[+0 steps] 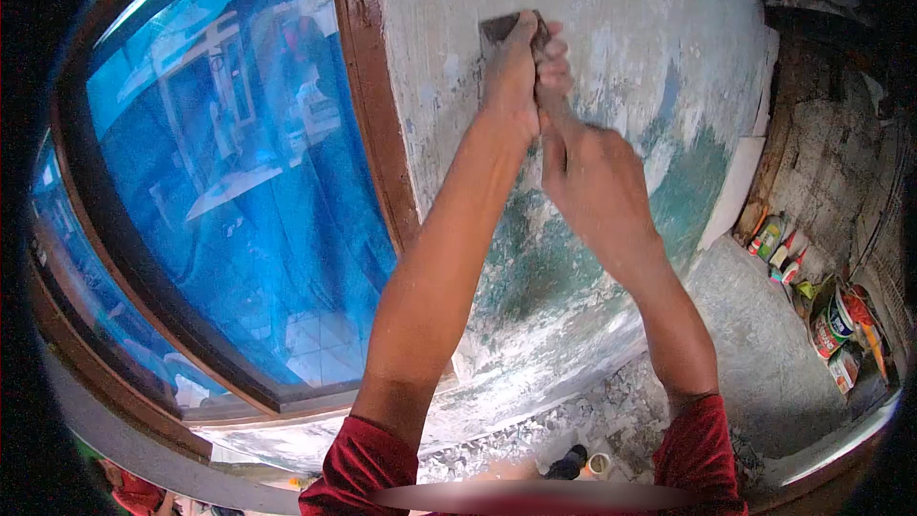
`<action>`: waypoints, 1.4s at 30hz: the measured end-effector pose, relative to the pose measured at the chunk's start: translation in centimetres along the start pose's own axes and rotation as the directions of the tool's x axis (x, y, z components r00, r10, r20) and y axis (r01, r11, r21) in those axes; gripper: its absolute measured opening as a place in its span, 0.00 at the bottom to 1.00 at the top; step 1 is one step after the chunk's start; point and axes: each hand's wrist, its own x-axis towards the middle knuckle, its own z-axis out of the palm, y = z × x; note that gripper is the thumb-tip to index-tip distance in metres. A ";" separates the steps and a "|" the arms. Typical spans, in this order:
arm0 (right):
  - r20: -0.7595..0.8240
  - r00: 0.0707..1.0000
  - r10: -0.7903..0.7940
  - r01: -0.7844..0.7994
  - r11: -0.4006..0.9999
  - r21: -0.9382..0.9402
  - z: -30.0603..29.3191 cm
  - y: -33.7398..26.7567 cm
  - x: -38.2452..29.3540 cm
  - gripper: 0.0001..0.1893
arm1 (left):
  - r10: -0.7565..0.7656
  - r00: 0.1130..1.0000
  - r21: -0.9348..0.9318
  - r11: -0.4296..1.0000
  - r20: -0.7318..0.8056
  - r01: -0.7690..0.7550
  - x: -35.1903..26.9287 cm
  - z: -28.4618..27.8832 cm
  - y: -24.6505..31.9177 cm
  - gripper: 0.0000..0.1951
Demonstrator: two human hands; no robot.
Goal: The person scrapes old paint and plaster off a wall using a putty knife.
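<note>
Both my hands are raised against a painted masonry wall with worn grey, white and green patches. My left hand grips the upper part of a dark flat-bladed tool, which looks like a scraper, with the thumb lying over its blade. Lower down and to the right, my right hand is closed around what appears to be its handle, mostly hidden by the fingers. The blade lies on or very close to the grey paint; exact contact cannot be made out.
A brown wooden frame borders glass with a blue curtain at left. Paint flakes litter the floor below, near a dark shoe and a small cup. Bottles and a filled bucket stand right.
</note>
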 end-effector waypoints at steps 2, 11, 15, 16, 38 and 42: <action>0.053 0.999 0.006 -0.004 0.999 -0.034 1.1 0.3 -1.8 0.17 | -0.024 1.000 0.001 1.000 -0.014 0.024 -1.4 -1.5 -1.5 0.13; -0.068 0.998 0.004 0.002 0.997 0.078 -0.4 -0.1 2.2 0.17 | -0.041 0.995 0.008 0.999 0.093 0.040 2.1 1.7 2.2 0.13; 0.018 0.999 0.043 -0.045 0.992 0.117 1.6 1.1 -2.2 0.16 | -0.108 0.993 0.017 0.994 -0.045 0.109 -1.0 -1.4 -1.9 0.14; 0.083 0.994 0.077 -0.089 0.984 0.154 1.8 1.5 -3.2 0.17 | -0.109 0.993 0.014 0.994 -0.039 0.109 -1.7 -1.7 -2.9 0.14; -0.013 0.997 0.072 -0.068 0.978 0.198 -1.5 1.4 2.2 0.18 | -0.038 0.997 0.068 0.997 -0.074 0.043 2.4 2.1 0.8 0.12; -0.013 0.999 0.048 -0.044 0.973 0.229 0.8 2.4 0.1 0.18 | -0.029 0.975 0.135 0.989 -0.219 0.060 0.6 0.5 -0.9 0.14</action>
